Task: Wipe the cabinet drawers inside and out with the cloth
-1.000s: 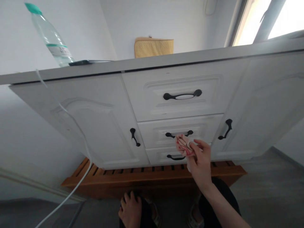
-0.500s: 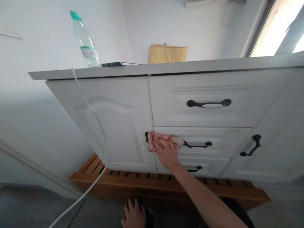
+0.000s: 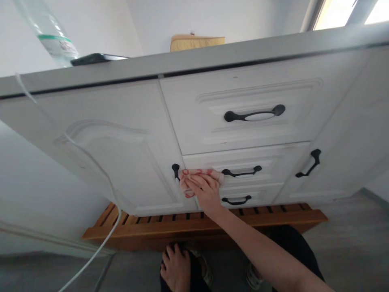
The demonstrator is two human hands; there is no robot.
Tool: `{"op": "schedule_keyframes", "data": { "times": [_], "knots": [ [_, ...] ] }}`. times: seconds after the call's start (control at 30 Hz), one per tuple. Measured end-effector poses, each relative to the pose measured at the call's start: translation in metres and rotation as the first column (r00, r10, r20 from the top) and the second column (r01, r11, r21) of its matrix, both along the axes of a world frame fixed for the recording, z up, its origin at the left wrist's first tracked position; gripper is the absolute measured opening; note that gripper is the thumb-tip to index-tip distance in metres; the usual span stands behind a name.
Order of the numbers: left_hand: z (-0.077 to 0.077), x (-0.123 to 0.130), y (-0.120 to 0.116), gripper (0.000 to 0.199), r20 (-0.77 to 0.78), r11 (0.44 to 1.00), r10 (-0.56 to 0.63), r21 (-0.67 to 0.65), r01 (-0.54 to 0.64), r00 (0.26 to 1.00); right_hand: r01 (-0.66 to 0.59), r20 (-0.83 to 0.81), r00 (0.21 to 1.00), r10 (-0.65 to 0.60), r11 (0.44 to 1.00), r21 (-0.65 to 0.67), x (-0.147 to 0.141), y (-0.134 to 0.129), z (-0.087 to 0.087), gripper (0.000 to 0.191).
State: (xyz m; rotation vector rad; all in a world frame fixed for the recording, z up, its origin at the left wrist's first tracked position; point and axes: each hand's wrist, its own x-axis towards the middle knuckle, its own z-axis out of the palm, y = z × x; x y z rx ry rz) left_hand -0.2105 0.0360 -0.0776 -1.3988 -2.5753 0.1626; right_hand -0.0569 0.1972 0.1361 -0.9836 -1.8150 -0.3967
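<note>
My right hand (image 3: 206, 192) presses a pink cloth with red markings (image 3: 200, 173) against the white cabinet front, at the left end of the middle drawer (image 3: 270, 156). The cloth lies between the dark handle of the left door (image 3: 175, 172) and the middle drawer's dark handle (image 3: 242, 172), covering part of the door handle's lower end. Low in the view, my left hand (image 3: 176, 267) rests on my dark-clad knee, fingers spread and holding nothing.
A clear bottle (image 3: 57, 44) and a dark phone (image 3: 94, 59) stand on the grey countertop (image 3: 194, 61). A white cable (image 3: 101, 170) hangs down the left door. Below runs a slatted wooden bench (image 3: 142, 231). A yellow board-like item (image 3: 197, 42) leans behind the counter.
The view has tilted down and come closer. My right hand has slid the cloth slightly downward, baring more of the left door's handle. My left hand stays on the knee.
</note>
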Motion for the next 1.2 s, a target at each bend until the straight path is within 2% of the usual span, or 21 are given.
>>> {"op": "schedule_keyframes", "data": {
  "times": [0.1, 0.2, 0.3, 0.4, 0.53, 0.63, 0.7, 0.77, 0.8, 0.87, 0.9, 0.97, 1.03, 1.13, 1.17, 1.2],
  "knots": [
    [-0.004, -0.002, 0.002, 0.037, -0.012, 1.0, -0.008, -0.001, 0.008, 1.0, -0.097, 0.231, 0.968, 0.093, 0.995, 0.006, 0.016, 0.012, 0.005, 0.051],
    [-0.006, -0.007, 0.001, 0.035, 0.006, 1.0, 0.002, -0.011, -0.002, 1.0, -0.144, 0.371, 0.914, 0.166, 0.986, -0.087, 0.065, 0.012, -0.005, 0.06],
    [-0.005, -0.01, 0.0, 0.033, 0.024, 1.0, 0.005, -0.013, -0.004, 1.0, -0.066, 0.427, 0.894, 0.132, 0.984, -0.165, 0.131, 0.005, -0.017, 0.071],
    [-0.008, -0.012, -0.002, 0.034, 0.05, 1.0, 0.011, 0.011, -0.011, 0.999, 0.061, 0.454, 0.89, 0.026, 0.983, -0.176, 0.194, -0.004, -0.028, 0.075],
    [-0.013, -0.009, 0.0, 0.036, 0.141, 0.992, -0.007, 0.122, -0.011, 0.99, 0.312, 0.398, 0.885, -0.24, 0.942, -0.126, 0.254, -0.018, -0.044, 0.064],
    [-0.009, 0.01, 0.009, 0.04, 0.247, 0.956, -0.053, 0.292, -0.022, 0.967, 0.439, 0.295, 0.873, -0.389, 0.89, -0.126, 0.274, -0.024, -0.061, 0.054],
    [0.001, 0.039, 0.02, 0.043, 0.264, 0.935, -0.17, 0.347, 0.071, 0.949, 0.459, 0.173, 0.885, -0.432, 0.871, -0.174, 0.274, -0.026, -0.073, 0.047],
    [0.017, 0.078, 0.032, 0.046, 0.256, 0.885, -0.385, 0.376, 0.276, 0.887, 0.451, 0.03, 0.888, -0.46, 0.854, -0.261, 0.268, -0.03, -0.085, 0.044],
    [0.027, 0.099, 0.038, 0.052, 0.252, 0.796, -0.548, 0.449, 0.406, 0.797, 0.438, -0.031, 0.882, -0.471, 0.842, -0.316, 0.264, -0.033, -0.09, 0.045],
    [0.05, 0.141, 0.048, 0.06, 0.197, 0.621, -0.746, 0.551, 0.557, 0.636, 0.335, -0.193, 0.861, -0.47, 0.811, -0.481, 0.256, -0.043, -0.101, 0.048],
    [0.062, 0.159, 0.052, 0.062, 0.16, 0.562, -0.795, 0.557, 0.611, 0.585, 0.25, -0.278, 0.84, -0.466, 0.787, -0.564, 0.254, -0.051, -0.106, 0.048],
    [0.082, 0.184, 0.06, 0.065, 0.121, 0.49, -0.858, 0.482, 0.726, 0.499, 0.061, -0.431, 0.773, -0.466, 0.73, -0.68, 0.251, -0.072, -0.116, 0.043],
    [0.097, 0.195, 0.07, 0.067, 0.124, 0.471, -0.877, 0.411, 0.781, 0.464, -0.047, -0.509, 0.712, -0.485, 0.69, -0.723, 0.249, -0.097, -0.127, 0.038],
    [0.108, 0.195, 0.088, 0.063, 0.163, 0.509, -0.859, 0.378, 0.773, 0.486, -0.141, -0.564, 0.636, -0.527, 0.639, -0.756, 0.243, -0.141, -0.145, 0.035],
    [0.111, 0.194, 0.093, 0.06, 0.173, 0.519, -0.853, 0.375, 0.768, 0.492, -0.236, -0.613, 0.565, -0.552, 0.604, -0.761, 0.24, -0.155, -0.151, 0.035],
    [0.113, 0.193, 0.098, 0.056, 0.178, 0.521, -0.852, 0.371, 0.769, 0.492, -0.384, -0.676, 0.448, -0.586, 0.557, -0.737, 0.236, -0.168, -0.156, 0.035]
  ]
}}
